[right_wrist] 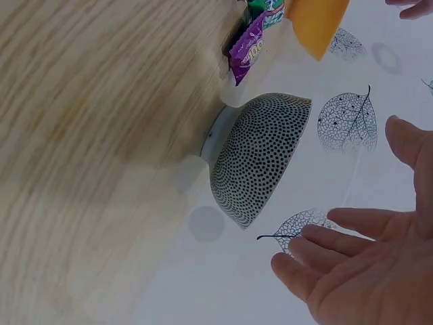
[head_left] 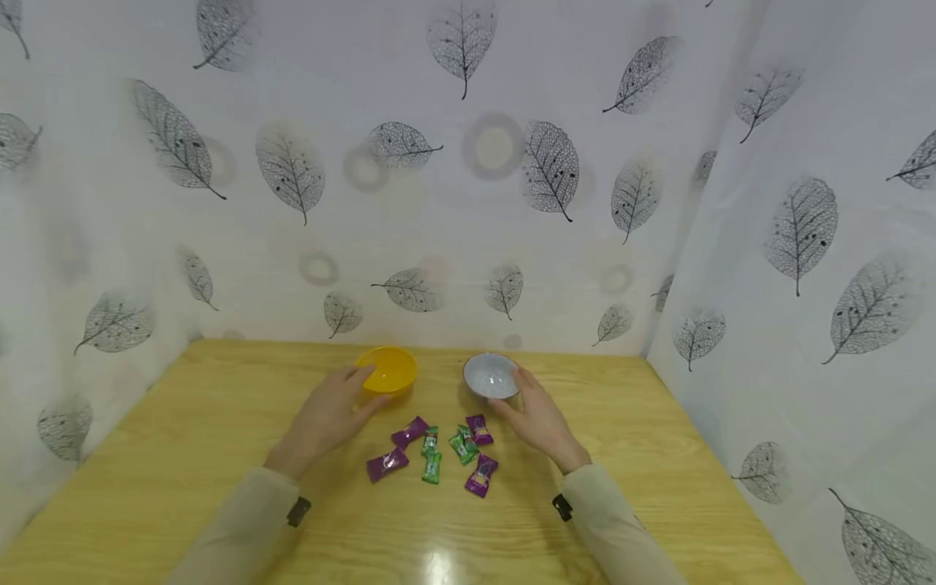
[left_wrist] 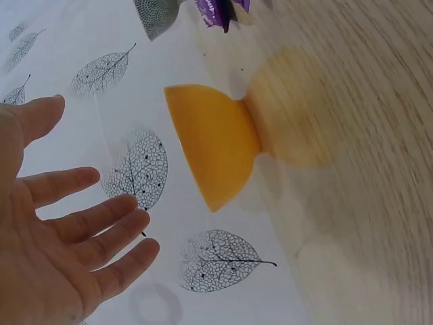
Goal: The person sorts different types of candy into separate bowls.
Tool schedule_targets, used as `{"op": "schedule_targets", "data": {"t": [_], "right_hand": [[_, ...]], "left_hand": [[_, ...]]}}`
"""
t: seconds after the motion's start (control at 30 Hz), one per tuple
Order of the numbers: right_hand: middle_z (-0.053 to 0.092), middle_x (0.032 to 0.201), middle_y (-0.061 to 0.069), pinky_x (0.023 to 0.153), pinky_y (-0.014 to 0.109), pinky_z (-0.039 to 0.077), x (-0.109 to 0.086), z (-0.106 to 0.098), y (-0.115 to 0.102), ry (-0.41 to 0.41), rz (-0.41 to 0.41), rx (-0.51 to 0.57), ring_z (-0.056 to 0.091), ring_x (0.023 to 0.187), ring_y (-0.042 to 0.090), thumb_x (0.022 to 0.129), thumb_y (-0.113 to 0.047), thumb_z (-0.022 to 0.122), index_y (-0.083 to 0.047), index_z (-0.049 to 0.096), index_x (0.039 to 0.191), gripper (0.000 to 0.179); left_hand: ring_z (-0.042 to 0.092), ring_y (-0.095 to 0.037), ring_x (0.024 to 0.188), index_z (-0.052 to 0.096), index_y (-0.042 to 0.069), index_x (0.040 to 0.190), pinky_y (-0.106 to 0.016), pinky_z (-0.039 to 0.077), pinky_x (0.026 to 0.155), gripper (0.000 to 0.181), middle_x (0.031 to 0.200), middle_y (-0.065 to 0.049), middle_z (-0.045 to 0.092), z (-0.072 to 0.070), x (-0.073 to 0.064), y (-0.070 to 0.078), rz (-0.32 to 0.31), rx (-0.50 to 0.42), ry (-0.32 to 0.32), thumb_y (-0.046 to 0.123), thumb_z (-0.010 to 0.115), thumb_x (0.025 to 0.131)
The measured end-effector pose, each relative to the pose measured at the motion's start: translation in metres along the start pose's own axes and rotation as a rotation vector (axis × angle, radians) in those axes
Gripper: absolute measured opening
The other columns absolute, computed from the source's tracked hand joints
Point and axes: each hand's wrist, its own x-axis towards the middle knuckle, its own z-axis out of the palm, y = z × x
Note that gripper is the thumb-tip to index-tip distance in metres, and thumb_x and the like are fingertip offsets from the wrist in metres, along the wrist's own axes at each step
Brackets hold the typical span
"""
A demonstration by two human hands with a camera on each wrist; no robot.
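Note:
A yellow bowl (head_left: 391, 370) stands upright toward the back of the table, with my left hand (head_left: 332, 416) just in front and to its left. In the left wrist view a gap shows between the spread fingers and the yellow bowl (left_wrist: 213, 142). To the right stands a pale bowl (head_left: 491, 375) whose outside has dark dots, as the right wrist view shows. My right hand (head_left: 536, 414) hovers beside this dotted bowl (right_wrist: 260, 149), fingers extended and apart from it. Neither hand holds anything.
Several small wrapped candies lie in front of the bowls, among them a purple candy (head_left: 387, 464) and a green candy (head_left: 431, 468). The wooden table (head_left: 439, 528) meets a leaf-patterned curtain (head_left: 439, 219) at the back and sides.

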Motion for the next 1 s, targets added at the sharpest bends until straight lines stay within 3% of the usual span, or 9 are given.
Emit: {"op": "schedule_targets", "data": {"t": [0.33, 0.47, 0.6, 0.8, 1.0], "right_hand": [[0.044, 0.15, 0.021, 0.111, 0.059, 0.035, 0.006, 0.004, 0.01, 0.088, 0.079, 0.216, 0.041, 0.138, 0.039, 0.086, -0.032, 0.075, -0.002, 0.042, 0.146, 0.074], [0.039, 0.153, 0.019, 0.11, 0.057, 0.037, 0.008, 0.006, 0.013, 0.099, 0.165, 0.311, 0.038, 0.141, 0.038, 0.082, -0.034, 0.078, -0.004, 0.037, 0.149, 0.085], [0.031, 0.157, 0.02, 0.113, 0.056, 0.034, 0.011, 0.01, 0.019, 0.09, 0.227, 0.399, 0.032, 0.144, 0.04, 0.08, -0.034, 0.081, -0.003, 0.027, 0.153, 0.096], [0.018, 0.161, 0.022, 0.115, 0.052, 0.033, 0.022, 0.015, 0.031, 0.009, 0.257, 0.562, 0.024, 0.147, 0.041, 0.078, -0.026, 0.083, -0.002, 0.015, 0.156, 0.106], [0.016, 0.161, 0.023, 0.115, 0.051, 0.032, 0.035, 0.016, 0.042, -0.054, 0.244, 0.616, 0.023, 0.146, 0.043, 0.08, -0.022, 0.082, -0.003, 0.007, 0.156, 0.109]], "left_hand": [[0.056, -0.04, 0.12, 0.055, 0.0, 0.132, -0.056, 0.046, 0.102, 0.051, 0.131, -0.023, 0.059, 0.0, 0.004, 0.003, -0.057, -0.098, 0.018, 0.034, 0.063, 0.095], [0.059, -0.038, 0.116, 0.06, -0.001, 0.125, -0.055, 0.048, 0.099, 0.044, 0.125, -0.022, 0.063, 0.002, 0.003, 0.002, -0.065, -0.151, 0.011, 0.03, 0.065, 0.094], [0.062, -0.035, 0.11, 0.063, 0.0, 0.121, -0.053, 0.05, 0.097, 0.04, 0.119, -0.019, 0.067, 0.009, 0.001, -0.001, -0.026, -0.161, 0.003, 0.027, 0.068, 0.092], [0.065, -0.027, 0.102, 0.067, 0.005, 0.116, -0.047, 0.054, 0.09, 0.037, 0.111, -0.013, 0.07, 0.014, -0.001, -0.002, 0.002, -0.273, -0.119, 0.03, 0.07, 0.09], [0.065, -0.019, 0.097, 0.068, 0.004, 0.115, -0.042, 0.056, 0.088, 0.036, 0.111, -0.012, 0.071, 0.016, 0.0, -0.005, 0.004, -0.333, -0.227, 0.03, 0.07, 0.09]]}}
